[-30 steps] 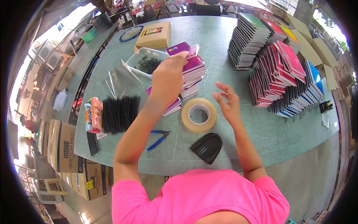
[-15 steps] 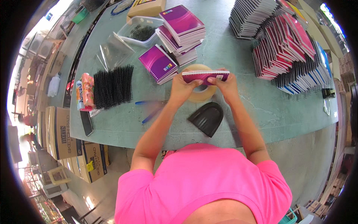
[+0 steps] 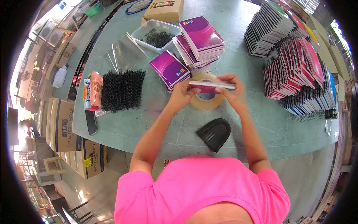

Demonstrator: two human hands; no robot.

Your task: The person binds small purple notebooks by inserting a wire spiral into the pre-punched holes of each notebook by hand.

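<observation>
A small notebook with a purple cover (image 3: 207, 88) is held between my two hands above the table, its white page edges turned upward. My left hand (image 3: 181, 95) pinches the left end, thumb on the cover. My right hand (image 3: 234, 92) grips the right end with its thumb in front and its fingers behind. Under the notebook lies a roll of clear tape (image 3: 203, 106). Nearer to me is a black arch-shaped piece (image 3: 215, 134). Purple notebooks stand stacked just beyond my hands, in a tall pile (image 3: 201, 33) and a lower one (image 3: 169, 70).
Black spiral coils (image 3: 123, 90) lie bundled at left, beside colourful packets (image 3: 96, 90) and a dark phone-like slab (image 3: 91, 122). A clear tub (image 3: 158, 48) holds more black coils. Bound notebooks (image 3: 294, 69) fill the right side. Cartons (image 3: 61, 127) stand left of the table.
The notebook has tipped so less cover and more page edge shows. My right fingers have lifted slightly. Two thin blue items by my left forearm now show only as a faint smear.
</observation>
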